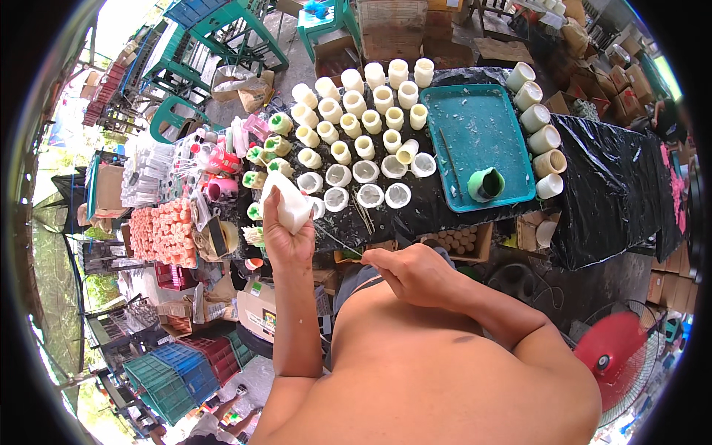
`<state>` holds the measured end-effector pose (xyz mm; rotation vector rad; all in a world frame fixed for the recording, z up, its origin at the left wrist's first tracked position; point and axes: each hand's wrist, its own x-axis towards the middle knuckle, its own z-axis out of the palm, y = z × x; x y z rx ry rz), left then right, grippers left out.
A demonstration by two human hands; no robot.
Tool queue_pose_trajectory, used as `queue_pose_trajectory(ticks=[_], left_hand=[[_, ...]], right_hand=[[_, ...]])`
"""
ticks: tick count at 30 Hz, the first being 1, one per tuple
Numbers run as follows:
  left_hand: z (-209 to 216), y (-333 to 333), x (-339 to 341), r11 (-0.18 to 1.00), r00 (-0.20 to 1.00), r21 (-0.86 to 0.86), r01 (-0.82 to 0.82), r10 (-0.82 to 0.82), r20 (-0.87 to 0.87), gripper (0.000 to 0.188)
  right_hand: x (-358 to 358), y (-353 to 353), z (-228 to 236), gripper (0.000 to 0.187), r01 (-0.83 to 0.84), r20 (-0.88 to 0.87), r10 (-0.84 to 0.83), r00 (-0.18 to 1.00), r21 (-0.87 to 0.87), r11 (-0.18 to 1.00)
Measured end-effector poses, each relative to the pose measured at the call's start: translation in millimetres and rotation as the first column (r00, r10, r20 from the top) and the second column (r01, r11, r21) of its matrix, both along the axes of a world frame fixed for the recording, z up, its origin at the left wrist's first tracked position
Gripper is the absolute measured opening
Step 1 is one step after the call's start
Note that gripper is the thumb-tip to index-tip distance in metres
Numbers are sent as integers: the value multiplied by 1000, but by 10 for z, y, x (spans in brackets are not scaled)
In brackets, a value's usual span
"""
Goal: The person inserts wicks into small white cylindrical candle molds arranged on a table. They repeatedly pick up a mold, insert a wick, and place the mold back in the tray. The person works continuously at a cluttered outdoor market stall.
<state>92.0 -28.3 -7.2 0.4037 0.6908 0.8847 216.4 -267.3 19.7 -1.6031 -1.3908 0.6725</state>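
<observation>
My left hand (291, 241) is closed around a smooth white wax candle (287, 204), held tilted above the near left part of the table. My right hand (417, 273) is closed in front of my body, gripping a thin stick (343, 244) that points toward the candle. Whether its tip touches the candle I cannot tell. Just beyond my left hand are several hollow white wax cups (338, 176). Behind them stand rows of cream candles (372, 121). A few thin sticks (363, 215) lie by the table's near edge.
A teal tray (478, 111) bears a green-and-black cup (486, 184) and a thin rod. Candles with green wax (278, 145) and pink pieces (167, 230) occupy the left. More cream cylinders (535, 117) line the tray's right. A red fan (612, 360) is at lower right.
</observation>
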Motion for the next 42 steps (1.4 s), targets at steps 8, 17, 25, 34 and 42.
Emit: queue_pose_trajectory(ticks=[8, 17, 25, 34, 42], left_hand=[[111, 531, -364, 976, 975, 106, -191, 176, 134, 52], [171, -5, -378, 981, 936, -190, 28, 41, 350, 41], [359, -361, -166, 998, 990, -66, -20, 29, 139, 46], [450, -580, -150, 999, 999, 38, -28, 29, -16, 41], [526, -601, -58, 998, 999, 65, -12, 14, -38, 39]], right_hand=[[-71, -228, -37, 18, -72, -136, 52, 989, -145, 987], [180, 109, 167, 18, 227, -406, -212, 889, -12, 974], [-111, 792, 117, 18, 207, -329, -144, 933, 164, 965], [-217, 903, 160, 14, 272, -396, -178, 901, 193, 943], [-236, 891, 97, 12, 251, -417, -154, 896, 188, 950]])
